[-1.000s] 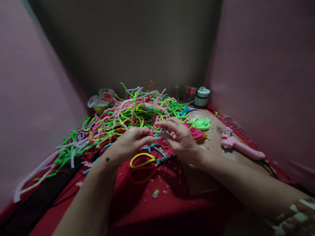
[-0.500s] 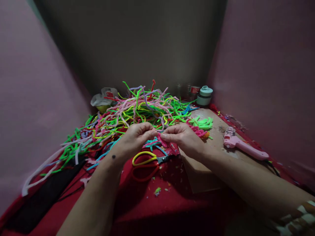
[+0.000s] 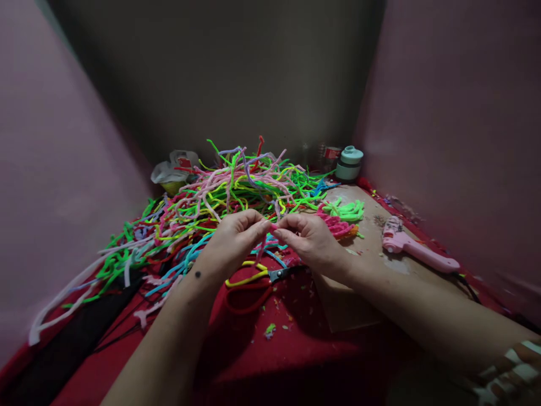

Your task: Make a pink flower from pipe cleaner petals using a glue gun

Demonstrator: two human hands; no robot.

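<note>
Between my two hands is a pink pipe cleaner (image 3: 261,248), its loose end hanging down below the fingertips. My left hand (image 3: 240,234) pinches it from the left, thumb against forefinger. From the right, my right hand (image 3: 307,237) pinches it too, the fingertips of both hands almost touching. Most of the pipe cleaner is hidden by the fingers. Just below the hands lie scissors (image 3: 276,275) with one yellow and one red handle loop, blades pointing right. Behind the hands rises a big tangled heap of coloured pipe cleaners (image 3: 240,183).
On the right, a pink hot glue gun (image 3: 416,251) rests on a brown board (image 3: 374,225). Green pipe cleaner loops (image 3: 344,210) and pink ones (image 3: 336,225) lie beside my right hand. A pale teal bottle (image 3: 350,163) stands at the back. Scraps dot the red cloth (image 3: 262,355).
The pink pipe cleaner has shifted in my fingers: its free end now hangs to the left, under my left fingertips, instead of to the right. My fingertips are closer together.
</note>
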